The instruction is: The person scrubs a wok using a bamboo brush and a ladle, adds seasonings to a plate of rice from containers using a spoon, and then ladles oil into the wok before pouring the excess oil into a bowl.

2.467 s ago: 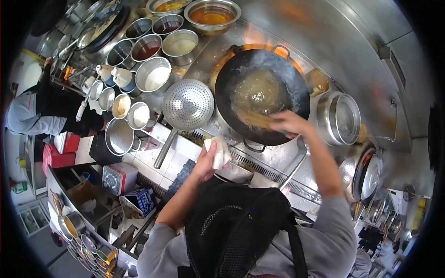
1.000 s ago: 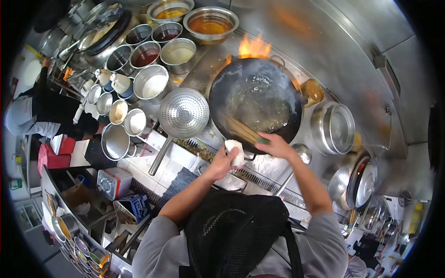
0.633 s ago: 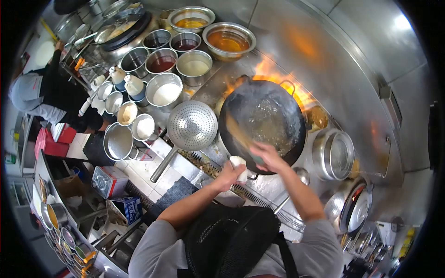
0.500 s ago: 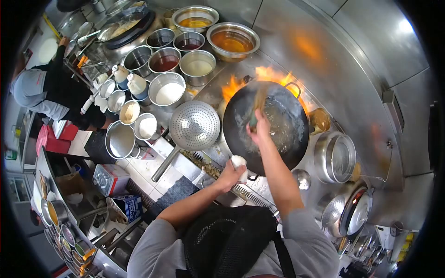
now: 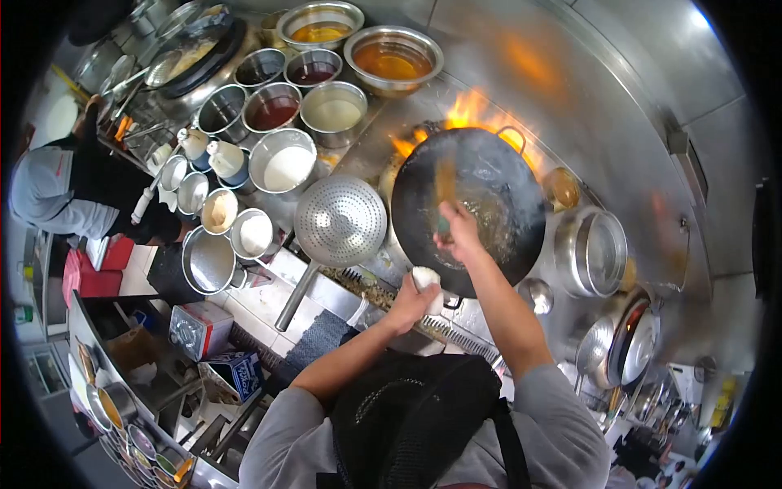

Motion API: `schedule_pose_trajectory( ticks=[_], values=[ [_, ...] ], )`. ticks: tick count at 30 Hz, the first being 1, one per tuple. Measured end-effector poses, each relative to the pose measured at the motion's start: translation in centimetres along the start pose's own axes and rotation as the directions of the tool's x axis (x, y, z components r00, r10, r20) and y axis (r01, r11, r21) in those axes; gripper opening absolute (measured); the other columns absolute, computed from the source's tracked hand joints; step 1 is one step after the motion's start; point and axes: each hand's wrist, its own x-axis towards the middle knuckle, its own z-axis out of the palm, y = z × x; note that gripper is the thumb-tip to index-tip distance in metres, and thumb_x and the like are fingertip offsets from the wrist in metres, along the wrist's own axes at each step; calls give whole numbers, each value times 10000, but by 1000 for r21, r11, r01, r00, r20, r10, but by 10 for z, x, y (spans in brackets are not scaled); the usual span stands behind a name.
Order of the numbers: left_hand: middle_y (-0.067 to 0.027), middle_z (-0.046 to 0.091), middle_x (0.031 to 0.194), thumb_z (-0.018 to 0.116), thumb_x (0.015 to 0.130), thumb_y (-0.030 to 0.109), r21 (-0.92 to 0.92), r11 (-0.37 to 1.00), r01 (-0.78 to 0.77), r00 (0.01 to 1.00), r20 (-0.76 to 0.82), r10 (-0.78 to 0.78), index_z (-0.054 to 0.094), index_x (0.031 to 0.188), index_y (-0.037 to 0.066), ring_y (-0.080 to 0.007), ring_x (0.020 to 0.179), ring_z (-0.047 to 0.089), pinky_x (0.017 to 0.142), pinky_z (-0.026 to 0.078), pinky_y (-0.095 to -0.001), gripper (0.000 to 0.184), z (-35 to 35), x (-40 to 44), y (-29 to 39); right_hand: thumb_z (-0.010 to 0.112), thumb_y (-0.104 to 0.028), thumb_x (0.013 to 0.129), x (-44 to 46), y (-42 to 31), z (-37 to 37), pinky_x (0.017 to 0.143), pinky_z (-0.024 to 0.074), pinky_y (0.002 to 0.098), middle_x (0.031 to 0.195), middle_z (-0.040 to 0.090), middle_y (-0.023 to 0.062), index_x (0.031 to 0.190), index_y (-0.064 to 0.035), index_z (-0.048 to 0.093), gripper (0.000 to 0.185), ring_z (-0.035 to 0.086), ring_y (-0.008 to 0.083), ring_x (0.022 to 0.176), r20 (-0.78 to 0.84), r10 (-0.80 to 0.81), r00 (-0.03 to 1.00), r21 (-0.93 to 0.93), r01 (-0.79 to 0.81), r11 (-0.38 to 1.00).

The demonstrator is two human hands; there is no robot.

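A large black wok [image 5: 515, 257] sits over a burner with orange flames [image 5: 468, 110] rising behind its far rim. Water and steam show inside it. My right hand [image 5: 461, 232] is closed around the green-banded grip of a bamboo wok brush [image 5: 445, 186], whose blurred bristles are over the wok's inside. At the near rim, my left hand [image 5: 407, 305] grips a folded white cloth [image 5: 428, 287] by the wok's near loop handle [image 5: 453, 303]. Whether the cloth wraps the handle is hidden.
Left of the wok lies a perforated strainer [image 5: 340, 220] with a long handle. Several steel pots of sauces and powders, such as a red sauce pot [image 5: 271, 108], stand beyond. A ladle [image 5: 536, 295] and metal basins [image 5: 593, 251] are at right. Another person [image 5: 69, 187] stands far left.
The brush has shifted left and its bristles have swung within the wok. The wok's near side has risen slightly in view, with both hands still holding on. Flames behind look smaller at left.
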Motion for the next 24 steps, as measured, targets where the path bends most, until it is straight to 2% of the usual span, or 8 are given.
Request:
schedule_pose_trajectory(
  ticks=[2, 4, 6, 8, 10, 14, 18, 24],
  values=[
    [-112, 611, 1222, 678, 999, 206, -28, 1000, 13, 999, 31, -12, 442, 1342, -20, -185, 1021, 636, 863, 565, -353, 473, -6, 1, -3, 722, -411, 932, -31, 28, -36, 593, 573, 407, 1072, 691, 158, 1526, -284, 469, 659, 682, 303, 708, 159, 7, 987, -478, 71, 875],
    [-101, 611, 1210, 680, 998, 209, -93, 995, 22, 998, 56, -17, 447, 1345, 16, -197, 1026, 652, 832, 603, -411, 460, -12, 8, -14, 761, -431, 877, -77, 23, -88, 859, 579, 432, 1193, 711, 194, 1542, -317, 459, 740, 720, 352, 952, 344, -72, 936, -858, 345, 382],
    [-99, 611, 1197, 663, 1007, 200, -150, 985, 91, 991, 114, -74, 452, 1336, 33, -208, 1034, 656, 804, 619, -430, 425, -9, 2, 5, 759, -438, 856, -105, 0, -147, 1017, 502, 411, 1219, 699, 221, 1514, -272, 500, 726, 673, 344, 1152, 351, -78, 933, -934, 354, 38],
    [-97, 612, 1193, 645, 1016, 191, -194, 969, 154, 983, 131, -130, 458, 1328, 36, -208, 1032, 658, 788, 622, -417, 395, -5, -1, 14, 731, -419, 874, -79, -16, -222, 961, 530, 481, 1196, 702, 234, 1516, -266, 485, 704, 670, 407, 1119, 244, -162, 956, -958, 212, -191],
    [-95, 612, 1189, 626, 1026, 182, -236, 948, 214, 973, 141, -185, 463, 1320, 40, -209, 1030, 659, 772, 624, -404, 365, -4, -1, 16, 707, -404, 887, -56, -44, -208, 923, 542, 526, 1161, 700, 265, 1527, -266, 450, 703, 674, 433, 1093, 50, -309, 950, -988, 2, -154],
    [-88, 617, 1177, 581, 1046, 165, -249, 941, 227, 967, 174, -187, 480, 1300, 50, -207, 1013, 669, 720, 627, -389, 297, -6, 0, 17, 657, -409, 919, 6, -17, -113, 916, 545, 551, 1094, 699, 300, 1532, -215, 423, 685, 680, 472, 1040, -35, -435, 900, -991, 26, 134],
    [-84, 628, 1163, 588, 1041, 158, -235, 943, 234, 963, 185, -193, 485, 1294, 58, -215, 1001, 680, 731, 623, -397, 292, -3, -1, 20, 649, -438, 923, -18, 17, -64, 946, 532, 557, 1116, 694, 311, 1545, -198, 397, 712, 662, 510, 1052, 42, -378, 925, -967, 133, 216],
    [-76, 635, 1176, 632, 993, 111, -267, 939, 218, 973, 134, -187, 470, 1329, 71, -226, 1008, 679, 727, 603, -419, 375, -7, 0, 10, 657, -416, 943, -86, -3, -191, 836, 563, 570, 1099, 689, 282, 1577, -195, 341, 742, 708, 453, 969, 98, -119, 988, -961, 63, -271]
  ],
)
